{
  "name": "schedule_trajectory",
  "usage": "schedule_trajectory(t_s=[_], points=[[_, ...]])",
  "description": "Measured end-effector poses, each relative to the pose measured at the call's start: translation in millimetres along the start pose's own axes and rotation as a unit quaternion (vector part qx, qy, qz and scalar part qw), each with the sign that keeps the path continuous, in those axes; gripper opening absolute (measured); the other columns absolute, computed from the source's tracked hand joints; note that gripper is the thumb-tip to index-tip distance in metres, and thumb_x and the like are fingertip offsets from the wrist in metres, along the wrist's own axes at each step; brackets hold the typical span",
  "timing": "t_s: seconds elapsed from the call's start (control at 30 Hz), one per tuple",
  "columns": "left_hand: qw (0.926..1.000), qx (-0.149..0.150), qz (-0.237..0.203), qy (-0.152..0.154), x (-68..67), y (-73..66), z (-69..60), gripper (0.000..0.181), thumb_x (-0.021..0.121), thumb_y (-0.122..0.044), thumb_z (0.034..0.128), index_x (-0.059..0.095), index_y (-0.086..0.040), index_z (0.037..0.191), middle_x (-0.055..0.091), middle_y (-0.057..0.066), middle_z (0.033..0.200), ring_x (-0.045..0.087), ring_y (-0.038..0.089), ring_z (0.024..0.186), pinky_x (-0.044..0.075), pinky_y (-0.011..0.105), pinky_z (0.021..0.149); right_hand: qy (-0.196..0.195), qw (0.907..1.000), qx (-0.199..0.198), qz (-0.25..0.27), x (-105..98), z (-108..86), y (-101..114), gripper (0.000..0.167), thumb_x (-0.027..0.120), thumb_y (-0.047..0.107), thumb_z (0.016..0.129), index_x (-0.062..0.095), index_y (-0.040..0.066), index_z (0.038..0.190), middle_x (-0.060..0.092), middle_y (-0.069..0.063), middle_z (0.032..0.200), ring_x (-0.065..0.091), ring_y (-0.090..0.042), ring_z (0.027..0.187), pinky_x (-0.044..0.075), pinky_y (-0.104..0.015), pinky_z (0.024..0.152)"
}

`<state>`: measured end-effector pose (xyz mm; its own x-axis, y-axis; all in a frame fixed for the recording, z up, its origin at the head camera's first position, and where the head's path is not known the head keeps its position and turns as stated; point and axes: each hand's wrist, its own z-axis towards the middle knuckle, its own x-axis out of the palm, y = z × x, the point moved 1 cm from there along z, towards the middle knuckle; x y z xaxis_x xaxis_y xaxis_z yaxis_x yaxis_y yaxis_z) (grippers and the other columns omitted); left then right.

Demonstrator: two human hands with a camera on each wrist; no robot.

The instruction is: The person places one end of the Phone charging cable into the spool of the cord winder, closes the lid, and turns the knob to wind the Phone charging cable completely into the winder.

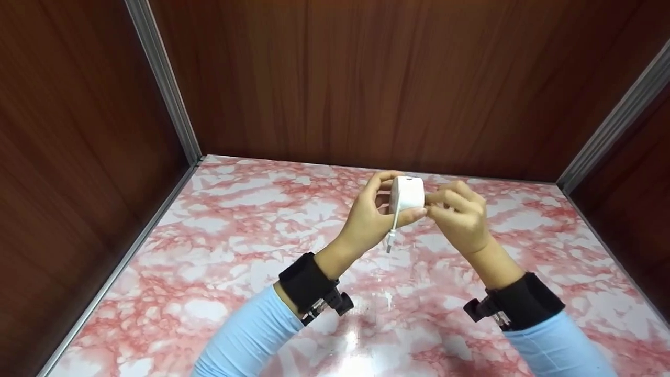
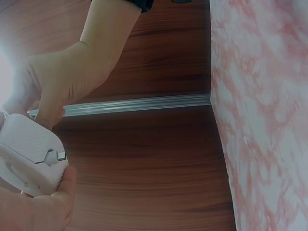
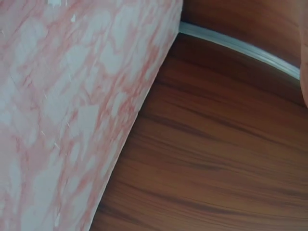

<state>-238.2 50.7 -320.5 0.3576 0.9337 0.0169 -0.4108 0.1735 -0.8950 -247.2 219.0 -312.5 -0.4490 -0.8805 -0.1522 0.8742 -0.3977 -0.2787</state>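
Biggest stuff first: we're boxed in by brown walls (image 1: 335, 84) on the back and both sides, but we're not bumping into any of them. Under us is the pink marbled worktop (image 1: 199, 272), and we can't spot any loose clutter in the way. Each wrist wears a black strap (image 1: 309, 283) with a little gadget on it, so we'd mind those if our arms cross.

Now our grip. Our left hand (image 1: 369, 217) has its fingers clamped round the white box (image 1: 411, 193), which is up in the air above the worktop. Our right hand (image 1: 460, 214) is at the box's right side, fingers curled in close; we can't tell whether they're pinching anything, since the tips are mostly hidden.

Looks to us like fiddly work on that side, so we'd hold the box firm with the left and make small, gentle moves with the right, no yanking. The cable (image 1: 396, 214) runs down across the box near our left thumb, so we'd avoid squashing it. Its plug (image 1: 389, 247) dangles free below and could snag.
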Motion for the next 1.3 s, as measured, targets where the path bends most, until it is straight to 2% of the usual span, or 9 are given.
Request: schedule_trajectory(t_s=[0.13,0.2,0.37,0.43,0.5,0.8,0.97,1.17,1.3], points=[[0.9999,-0.002,-0.002,-0.015,-2.4,1.0,1.1,0.062,0.080,-0.008,0.0763,0.048,-0.008,0.129,0.055,0.013,0.117,0.061,0.018,0.095,0.053,0.031,0.083,0.115,0.9625,0.211,0.125,-9,-1.7,-6,0.019,0.067,-0.011,0.082,0.065,-0.002,0.066,0.065,-0.008,0.077,0.055,-0.015,0.074,0.045,-0.017,0.067],[0.9998,-0.005,-0.001,-0.020,-3.4,1.1,1.4,0.062,0.080,-0.007,0.0768,0.048,-0.007,0.129,0.055,0.014,0.117,0.061,0.017,0.094,0.053,0.030,0.083,0.142,0.9038,0.350,0.202,-12,0.7,-6,0.015,0.064,-0.017,0.081,0.067,-0.004,0.075,0.066,-0.004,0.082,0.057,-0.011,0.076,0.047,-0.015,0.066],[0.9997,-0.008,0.003,-0.023,-3.6,0.1,3.0,0.063,0.080,-0.008,0.0767,0.047,-0.007,0.130,0.055,0.014,0.118,0.061,0.017,0.095,0.051,0.028,0.084,0.132,0.7024,0.633,0.298,-12,11.8,3,0.005,0.055,0.003,0.096,0.059,0.006,0.099,0.061,0.002,0.084,0.055,-0.006,0.069,0.046,-0.017,0.057],[0.9997,-0.008,0.001,-0.024,-3.3,0.3,3.6,0.062,0.080,-0.007,0.0762,0.048,-0.006,0.130,0.055,0.014,0.118,0.061,0.017,0.095,0.051,0.029,0.085,0.146,0.6533,0.679,0.301,-10,16.3,8,0.004,0.052,0.011,0.099,0.055,0.009,0.102,0.057,0.003,0.080,0.051,-0.005,0.066,0.044,-0.016,0.056],[0.9997,-0.008,0.002,-0.024,-3.4,0.0,3.8,0.062,0.080,-0.007,0.0760,0.048,-0.006,0.129,0.055,0.013,0.118,0.061,0.017,0.095,0.051,0.030,0.084,0.167,0.6344,0.693,0.299,-9,20.0,12,0.007,0.050,0.011,0.100,0.054,0.006,0.100,0.054,0.004,0.077,0.047,-0.004,0.062,0.041,-0.016,0.054],[0.9996,-0.012,0.003,-0.024,-5.0,1.3,2.0,0.064,0.081,-0.010,0.0763,0.047,-0.007,0.131,0.054,0.009,0.118,0.061,0.018,0.096,0.051,0.031,0.086,0.178,0.6829,0.660,0.257,-6,20.7,13,0.010,0.055,-0.005,0.092,0.058,0.004,0.094,0.055,0.003,0.075,0.044,-0.004,0.061,0.037,-0.016,0.052],[0.9998,-0.007,0.006,-0.020,-4.4,-0.4,2.5,0.064,0.081,-0.011,0.0767,0.047,-0.007,0.131,0.054,0.010,0.118,0.061,0.018,0.096,0.050,0.030,0.087,0.138,0.7809,0.580,0.188,-4,12.7,10,0.010,0.064,-0.014,0.082,0.062,-0.004,0.082,0.057,0.008,0.074,0.049,-0.004,0.066,0.042,-0.015,0.055],[1.0000,0.002,0.002,-0.009,-2.8,-3.6,2.9,0.064,0.080,-0.009,0.0770,0.046,-0.008,0.131,0.054,0.013,0.120,0.060,0.019,0.098,0.051,0.029,0.088,0.069,0.9158,0.365,0.153,0,-0.8,5,0.017,0.064,-0.023,0.073,0.061,-0.007,0.074,0.053,0.002,0.078,0.046,-0.001,0.071,0.038,-0.013,0.057],[1.0000,0.002,0.003,-0.007,-2.6,-2.3,2.3,0.063,0.080,-0.010,0.0771,0.047,-0.009,0.131,0.054,0.012,0.119,0.060,0.018,0.097,0.050,0.031,0.088,0.031,0.9688,0.227,0.095,3,-6.3,2,0.020,0.070,-0.004,0.084,0.061,-0.001,0.066,0.054,-0.011,0.075,0.048,-0.007,0.070,0.036,-0.013,0.059]])
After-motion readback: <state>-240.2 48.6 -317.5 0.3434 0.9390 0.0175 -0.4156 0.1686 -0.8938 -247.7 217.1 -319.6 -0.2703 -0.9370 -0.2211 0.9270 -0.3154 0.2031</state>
